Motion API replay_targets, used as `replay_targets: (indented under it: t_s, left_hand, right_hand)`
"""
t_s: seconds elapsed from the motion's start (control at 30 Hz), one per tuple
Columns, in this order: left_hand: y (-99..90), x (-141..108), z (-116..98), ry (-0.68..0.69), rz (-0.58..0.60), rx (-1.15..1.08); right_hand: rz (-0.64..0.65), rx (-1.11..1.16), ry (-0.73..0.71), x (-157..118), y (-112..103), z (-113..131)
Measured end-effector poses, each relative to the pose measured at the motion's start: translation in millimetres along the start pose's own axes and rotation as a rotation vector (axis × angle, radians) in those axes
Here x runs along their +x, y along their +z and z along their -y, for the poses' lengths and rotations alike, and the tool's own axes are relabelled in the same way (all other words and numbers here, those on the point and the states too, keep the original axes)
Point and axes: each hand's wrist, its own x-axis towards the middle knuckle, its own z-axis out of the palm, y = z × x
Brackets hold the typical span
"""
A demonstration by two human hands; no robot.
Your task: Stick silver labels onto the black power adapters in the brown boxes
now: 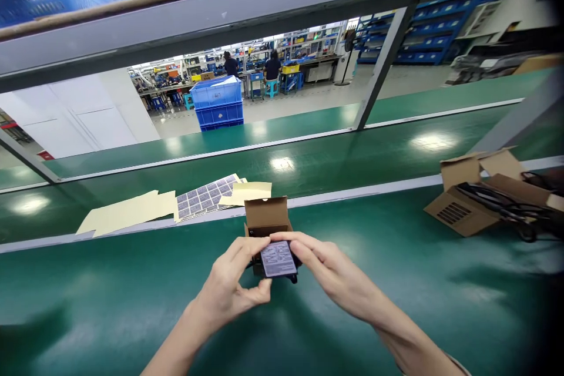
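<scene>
A black power adapter (pixel 279 259) with a grey printed label on its upper face is between my two hands, tilted toward me. My left hand (pixel 233 279) grips its left side, fingers at the top corner and thumb low by the near edge. My right hand (pixel 328 261) pinches the upper right edge of the adapter. Right behind it stands a small brown cardboard box (pixel 266 213) with its lid raised. The hands and the adapter hide most of the box's inside. Something dark shows below the adapter's right corner, too small to make out.
Sheets of printed labels (pixel 207 197) and pale yellow backing paper (pixel 126 212) lie along the ledge behind. On the right, an open carton (pixel 467 208) holds black cables (pixel 497 197). A grey frame post (pixel 381 67) rises beyond the green bench (pixel 154 299). People sit in the distance.
</scene>
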Motion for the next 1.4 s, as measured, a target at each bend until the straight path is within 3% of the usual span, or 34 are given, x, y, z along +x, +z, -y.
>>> replay_targets:
  t_s: [0.13,0.2,0.3,0.37,0.43,0.57,0.63,0.7,0.77,0.83,0.93,1.0,1.1,1.17,1.27,1.4]
  left_hand:
    - [-18.3,11.7,16.2,-0.241,-0.043,-0.200]
    - [-29.7,19.2,23.2,-0.320,-0.046,-0.249]
    - [-39.0,29.9,26.6,-0.347,-0.014,-0.206]
    - [-33.5,35.8,24.3,-0.317,0.002,-0.136]
    - [-18.3,39.6,20.5,-0.269,0.096,-0.019]
    - [6.1,34.2,22.7,-0.177,0.539,0.382]
    - [-8.8,20.5,33.1,-0.191,0.640,0.460]
    - [-47.4,-1.7,48.1,-0.285,0.649,0.446]
    - [-101.6,-29.1,64.6,-0.415,0.633,0.456]
    - [-158.4,-56.0,79.4,-0.532,0.593,0.512]
    - [-223.8,-84.6,91.4,-0.671,0.455,0.706]
    - [-246.1,-94.9,91.2,-0.688,0.324,0.846]
    - [-248.9,-106.6,84.6,-0.594,0.173,0.918]
    - [-237.4,-116.2,80.9,-0.493,0.126,0.900]
    - [-216.3,-128.9,80.0,-0.393,0.110,0.858]
    - [-200.4,-123.3,88.1,-0.474,0.095,0.741]
  right_hand:
    - [-0.383,0.128,-0.013,3.6,-35.8,-23.1]
    - [-0.485,0.061,0.006,2.6,-50.3,-32.8]
    - [-0.385,-0.102,0.089,-0.5,-60.0,-45.8]
    - [-0.256,-0.163,0.141,-1.1,-57.8,-57.0]
    - [-0.124,-0.172,0.178,0.6,-48.9,-71.1]
    - [0.038,-0.123,0.159,9.6,-7.2,-95.3]
    - [0.079,-0.145,0.082,17.1,28.4,-98.3]
    - [0.145,-0.194,-0.020,29.8,70.8,-94.4]
    - [0.239,-0.239,-0.103,53.3,110.4,-86.6]
    - [0.311,-0.306,-0.162,92.4,135.7,-79.4]
    - [0.303,-0.482,-0.205,178.3,136.1,-74.3]
    - [0.266,-0.600,-0.202,241.1,119.6,-74.3]
    - [0.282,-0.748,-0.179,315.4,95.7,-78.4]
    - [0.304,-0.820,-0.149,343.2,88.6,-84.6]
    - [0.318,-0.875,-0.130,360.1,87.0,-93.7]
    - [0.258,-0.853,-0.172,372.0,75.4,-79.0]
